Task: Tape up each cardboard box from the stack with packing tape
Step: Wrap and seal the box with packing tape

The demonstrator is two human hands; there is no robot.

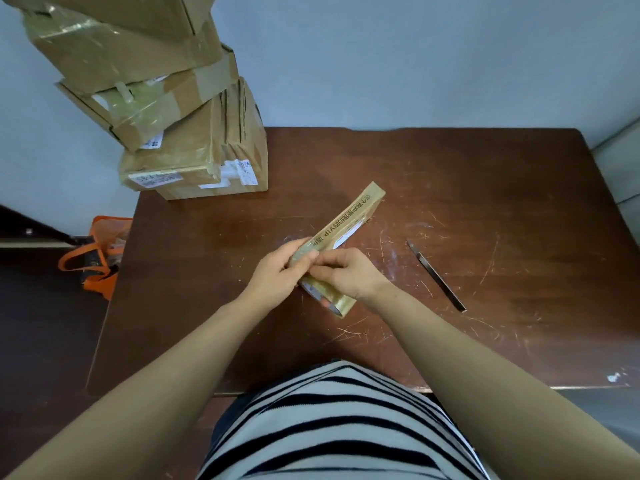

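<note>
A long, slim cardboard box (349,220) with printed lettering lies diagonally across the middle of the brown table (502,202). My left hand (277,273) curls round its near end, where clear tape wraps the cardboard. My right hand (351,273) lies over a roll of clear packing tape (337,303) and holds it against that same end, fingertips meeting my left hand. Most of the roll is hidden under my palm. A stack of taped cardboard boxes (194,147) leans at the table's back left corner.
A thin dark blade (437,276) lies on the table to the right of my hands. An orange bag (100,254) sits on the floor by the table's left edge. A pale wall stands behind the table.
</note>
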